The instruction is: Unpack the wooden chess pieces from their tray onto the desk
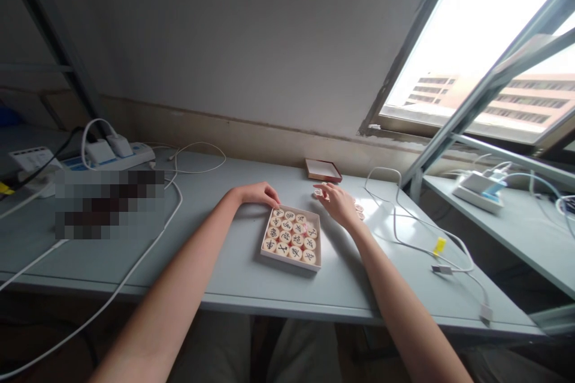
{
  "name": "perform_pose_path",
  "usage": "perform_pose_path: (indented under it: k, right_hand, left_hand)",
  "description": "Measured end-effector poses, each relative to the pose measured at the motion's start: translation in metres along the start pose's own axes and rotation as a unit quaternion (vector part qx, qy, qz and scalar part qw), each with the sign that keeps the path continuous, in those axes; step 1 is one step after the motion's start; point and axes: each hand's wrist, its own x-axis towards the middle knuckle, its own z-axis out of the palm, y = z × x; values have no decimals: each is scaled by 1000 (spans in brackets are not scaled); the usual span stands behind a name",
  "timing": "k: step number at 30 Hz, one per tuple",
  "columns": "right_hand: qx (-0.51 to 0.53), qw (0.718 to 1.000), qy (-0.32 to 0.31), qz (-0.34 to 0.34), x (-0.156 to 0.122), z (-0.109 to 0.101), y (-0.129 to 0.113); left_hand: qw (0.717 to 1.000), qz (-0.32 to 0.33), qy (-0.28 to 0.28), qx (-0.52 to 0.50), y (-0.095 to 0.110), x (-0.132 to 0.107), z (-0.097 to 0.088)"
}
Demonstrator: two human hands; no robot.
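A shallow white box lies on the desk, with rows of round Chinese chess pieces marked with dark characters inside. A gap shows near its far right corner. My left hand is curled at the box's far left corner, fingertips against the rim. To the right of the box, my right hand reaches over loose chess pieces, its thumb and fingers apart around them. More loose pieces show beyond the right wrist, partly hidden by it.
A dark red box lid lies by the wall. White cables run over the desk on the right, one with a yellow tag. Power strips with chargers stand at left and right. A blurred patch covers the left side.
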Motion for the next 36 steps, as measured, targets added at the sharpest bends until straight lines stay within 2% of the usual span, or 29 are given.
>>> perform_pose_path:
  k: [3,6,8,9,11,13,19,21,26,30,33,36]
  right_hand:
    - [112,992,-34,-37,-4,-19,-5]
    - [178,965,-156,-112,-10,-37,-15]
    - [179,947,-233,-130,-14,-42,-19]
    - [171,944,-252,-127,-16,-42,-21]
    - [146,951,-249,-107,-18,-38,-23]
    - [119,964,-221,-89,-18,-33,-25]
    - [85,979,-157,-99,-16,-31,-32]
    - [100,977,-163,-96,-15,-33,-31]
    - [149,959,-230,-78,-12,-34,-24]
    - [187,946,-249,-95,-11,-30,-24]
    - [218,938,-244,-112,-10,-28,-25]
    - [242,942,-203,-116,-8,-25,-23]
  left_hand:
    - [1000,4,-1,4,-1,1,0]
    - [1000,10,-2,12,-4,2,-2]
    - [1000,16,16,15,-7,2,-4]
    - [999,20,33,15,-9,3,-5]
    - [997,31,72,15,-12,3,-7]
    - [995,37,96,15,-13,4,-8]
    - [995,19,96,14,-9,2,-6]
    - [995,18,94,16,-9,2,-6]
    - [996,21,90,22,-11,3,-7]
    - [996,20,82,18,-10,3,-7]
    - [997,18,79,17,-9,3,-6]
    - [997,21,79,15,-9,3,-6]
